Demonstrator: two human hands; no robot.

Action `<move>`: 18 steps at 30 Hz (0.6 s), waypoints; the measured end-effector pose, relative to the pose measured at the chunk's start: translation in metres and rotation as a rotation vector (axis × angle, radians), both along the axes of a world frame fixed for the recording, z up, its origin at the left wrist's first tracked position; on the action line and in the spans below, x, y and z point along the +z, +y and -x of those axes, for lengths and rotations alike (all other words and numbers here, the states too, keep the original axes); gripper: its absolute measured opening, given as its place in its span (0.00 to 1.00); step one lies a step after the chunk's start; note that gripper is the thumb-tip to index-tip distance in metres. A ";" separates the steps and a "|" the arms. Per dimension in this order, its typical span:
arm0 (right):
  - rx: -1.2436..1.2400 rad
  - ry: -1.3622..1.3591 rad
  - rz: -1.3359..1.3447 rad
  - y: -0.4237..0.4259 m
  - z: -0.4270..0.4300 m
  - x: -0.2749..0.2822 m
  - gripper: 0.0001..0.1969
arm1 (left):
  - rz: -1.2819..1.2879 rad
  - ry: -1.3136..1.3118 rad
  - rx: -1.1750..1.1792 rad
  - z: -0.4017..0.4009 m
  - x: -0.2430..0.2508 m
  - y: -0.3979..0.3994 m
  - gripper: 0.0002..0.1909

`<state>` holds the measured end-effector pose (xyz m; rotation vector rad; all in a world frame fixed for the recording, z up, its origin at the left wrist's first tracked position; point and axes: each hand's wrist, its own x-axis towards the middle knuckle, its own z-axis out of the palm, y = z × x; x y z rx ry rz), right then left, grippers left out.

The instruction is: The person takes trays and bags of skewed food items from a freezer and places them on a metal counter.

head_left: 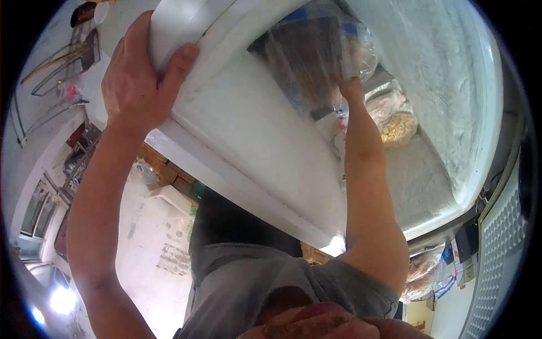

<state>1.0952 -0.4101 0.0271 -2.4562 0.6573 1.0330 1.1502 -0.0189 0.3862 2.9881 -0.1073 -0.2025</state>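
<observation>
A white chest freezer (258,148) with frosted inner walls lies open in front of me. My left hand (135,80) grips its white edge (182,29), thumb on one side and fingers wrapped over the other. My right hand (351,88) reaches deep inside and holds the side of a large clear plastic bag (309,59) with dark brown contents. The bag partly hides those fingers. Next to my right forearm are a bag of pale yellow pieces (398,129) and a clear bag of pale pinkish food (387,101).
A grey ledge (415,178) rises inside the freezer near the right end. Frost coats the far wall (440,84). Bagged goods (423,271) and a textured white panel (504,229) stand outside at right. Wire items (63,72) are at upper left.
</observation>
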 end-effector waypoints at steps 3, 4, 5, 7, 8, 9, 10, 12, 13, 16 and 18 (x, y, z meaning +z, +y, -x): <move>0.114 0.169 -0.126 -0.010 -0.003 -0.015 0.43 | -0.003 -0.065 -0.014 0.001 0.000 0.001 0.34; 0.008 0.069 -0.254 -0.008 0.003 -0.005 0.41 | -0.016 -0.039 0.010 0.002 0.002 0.000 0.32; -0.098 -0.032 -0.381 -0.004 0.005 0.002 0.40 | -0.028 -0.013 0.034 0.003 0.004 0.000 0.30; 0.025 0.001 -0.251 -0.004 0.000 0.013 0.38 | -0.072 0.023 0.031 0.001 -0.001 -0.001 0.30; 0.143 0.035 -0.128 -0.006 -0.002 0.018 0.37 | -0.124 0.058 0.024 0.000 -0.003 -0.001 0.29; 0.148 0.022 -0.121 -0.008 -0.006 0.022 0.37 | -0.118 0.045 0.029 -0.002 -0.002 -0.002 0.29; 0.380 -0.126 -0.108 -0.002 -0.006 0.036 0.34 | -0.047 0.038 0.024 -0.002 -0.001 -0.004 0.29; 0.095 -0.178 -0.232 0.013 -0.017 0.082 0.27 | 0.017 0.029 0.028 -0.001 0.001 -0.003 0.29; 0.105 -0.176 -0.242 0.018 -0.028 0.112 0.27 | -0.006 0.036 0.041 0.001 0.004 -0.001 0.29; -0.253 0.035 -0.580 0.001 -0.040 0.166 0.22 | -0.033 0.052 0.089 0.000 0.015 -0.016 0.29; -0.315 0.061 -0.626 -0.011 -0.044 0.207 0.20 | -0.028 0.068 0.118 -0.005 0.024 -0.031 0.28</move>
